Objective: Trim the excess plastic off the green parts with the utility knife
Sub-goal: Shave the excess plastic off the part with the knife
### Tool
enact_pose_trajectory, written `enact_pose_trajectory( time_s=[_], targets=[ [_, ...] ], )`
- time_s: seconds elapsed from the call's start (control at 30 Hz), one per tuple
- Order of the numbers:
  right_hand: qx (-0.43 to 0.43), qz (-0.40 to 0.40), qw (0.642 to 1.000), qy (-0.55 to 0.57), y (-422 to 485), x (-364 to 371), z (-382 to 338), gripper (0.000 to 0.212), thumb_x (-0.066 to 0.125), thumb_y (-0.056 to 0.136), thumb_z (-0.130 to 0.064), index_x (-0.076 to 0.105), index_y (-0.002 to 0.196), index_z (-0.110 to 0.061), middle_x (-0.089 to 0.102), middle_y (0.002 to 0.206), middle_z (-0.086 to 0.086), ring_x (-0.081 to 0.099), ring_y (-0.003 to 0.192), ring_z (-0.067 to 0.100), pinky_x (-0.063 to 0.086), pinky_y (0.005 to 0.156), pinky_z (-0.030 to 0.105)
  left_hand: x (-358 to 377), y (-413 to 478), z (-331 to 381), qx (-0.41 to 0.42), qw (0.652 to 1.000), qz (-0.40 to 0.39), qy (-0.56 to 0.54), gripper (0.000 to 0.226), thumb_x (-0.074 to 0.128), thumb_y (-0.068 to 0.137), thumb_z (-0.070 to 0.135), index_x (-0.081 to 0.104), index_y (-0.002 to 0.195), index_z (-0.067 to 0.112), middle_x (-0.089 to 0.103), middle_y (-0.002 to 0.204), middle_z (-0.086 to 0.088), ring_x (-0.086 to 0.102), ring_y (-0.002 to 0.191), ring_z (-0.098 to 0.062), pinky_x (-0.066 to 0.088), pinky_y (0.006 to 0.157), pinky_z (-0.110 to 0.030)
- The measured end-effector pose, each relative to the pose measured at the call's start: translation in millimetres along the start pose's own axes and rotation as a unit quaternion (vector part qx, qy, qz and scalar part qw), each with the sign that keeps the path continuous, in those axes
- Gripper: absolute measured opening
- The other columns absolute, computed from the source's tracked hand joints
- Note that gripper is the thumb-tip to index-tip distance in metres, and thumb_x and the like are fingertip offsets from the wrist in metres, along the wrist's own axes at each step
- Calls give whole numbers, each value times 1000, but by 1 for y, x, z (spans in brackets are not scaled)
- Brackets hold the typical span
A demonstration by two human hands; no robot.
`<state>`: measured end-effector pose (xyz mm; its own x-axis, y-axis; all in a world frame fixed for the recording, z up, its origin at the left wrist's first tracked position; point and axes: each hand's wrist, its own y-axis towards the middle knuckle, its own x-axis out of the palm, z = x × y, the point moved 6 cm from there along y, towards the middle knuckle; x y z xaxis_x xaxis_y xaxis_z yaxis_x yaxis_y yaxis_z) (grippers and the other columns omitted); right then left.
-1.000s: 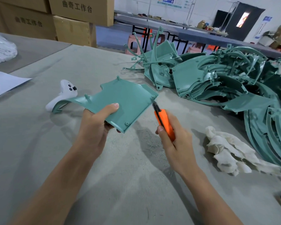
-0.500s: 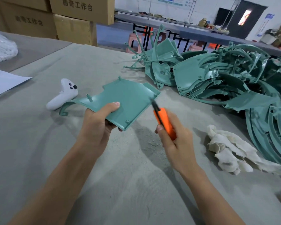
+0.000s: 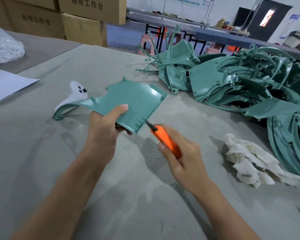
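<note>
Grey felt-covered table (image 3: 111, 196) fills the view. Big pile of green parts (image 3: 249, 87) sits far right and runs down the right edge. Cardboard boxes (image 3: 87, 14) are stacked far left, just beyond the table. A white sheet (image 3: 5, 84) lies at the left edge, with a clear plastic bag (image 3: 3, 47) behind it.

One green part (image 3: 137, 99) is held up off the table, centre. Left hand (image 3: 104, 132) grasps its near edge, thumb on top and fingers curled under. Its curved tail reaches left, over a white controller (image 3: 74, 96) lying on the table.

A crumpled white rag (image 3: 249, 161) lies near right, just beside the pile.

Right hand (image 3: 184, 161) is clenched around the orange utility knife (image 3: 166, 141), blade pointing far-left at the part's near-right edge. Tip is right at the edge, but I can't tell if it touches.
</note>
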<state>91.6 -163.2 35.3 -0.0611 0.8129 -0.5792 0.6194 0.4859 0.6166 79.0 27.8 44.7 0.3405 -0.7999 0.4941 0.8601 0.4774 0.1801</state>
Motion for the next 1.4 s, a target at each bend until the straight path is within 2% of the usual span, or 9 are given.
enact_pose_trajectory(
  time_s=[0.23,0.4,0.57,0.73,0.9,1.03,1.13,1.27,1.4],
  targets=[
    [-32,-35,999,-2,-1,4,-9,42,61,92,-11,59,134,-16,69,97,1,60,69,18,50,60,37,2,0,4,15,1000,-1,8,13,58,78,10,67,82,19,65,71,1,61,62,-17,46,48,-28],
    [-16,23,999,28,1,-2,-7,39,59,96,-15,56,133,-23,61,90,-21,56,67,1,42,63,15,-1,-1,5,18,1000,11,3,10,59,77,11,61,86,14,64,68,2,60,58,-17,44,44,-25],
    [54,105,989,92,4,-10,-2,25,58,92,-32,58,117,-35,56,66,6,52,51,23,45,49,42,1,-3,6,28,999,-1,25,11,61,78,11,66,80,20,64,68,2,58,57,-17,42,42,-26],
    [34,124,988,83,8,-14,-12,46,81,73,-41,69,111,-16,62,94,-6,53,58,4,45,60,18,14,-13,-3,46,990,-17,132,9,63,77,14,68,71,18,63,60,-6,56,47,-21,44,41,-28],
    [-67,154,986,-13,7,-4,-29,17,84,74,-8,75,88,-2,66,92,10,61,81,9,47,74,14,24,-17,-9,3,988,-71,137,19,69,78,46,75,81,28,75,82,-8,71,73,-28,59,63,-37],
    [13,247,968,35,5,-28,-19,9,77,81,-23,77,87,-15,65,75,5,61,62,14,49,60,24,33,-19,-20,-37,974,-160,155,54,51,75,68,75,86,22,74,85,-7,68,75,-18,53,61,-28],
    [191,307,907,214,2,-37,1,6,79,78,-25,74,75,-26,54,50,2,49,39,14,41,42,25,34,-21,-28,18,946,-169,276,50,58,73,65,69,111,35,69,107,11,60,101,-4,53,83,-33],
    [325,329,764,450,-3,-30,19,9,78,69,-21,73,63,-25,47,47,-5,37,35,7,33,36,18,24,-18,-38,11,916,-60,396,100,67,68,71,29,148,25,35,144,6,39,132,-10,42,106,-41],
    [349,284,733,510,-7,-15,19,9,79,66,-21,70,65,-23,50,51,-3,34,34,7,31,35,17,23,-14,-46,-124,984,-68,108,76,77,74,48,45,133,11,67,117,-4,71,90,-15,58,67,-31]
  ],
)
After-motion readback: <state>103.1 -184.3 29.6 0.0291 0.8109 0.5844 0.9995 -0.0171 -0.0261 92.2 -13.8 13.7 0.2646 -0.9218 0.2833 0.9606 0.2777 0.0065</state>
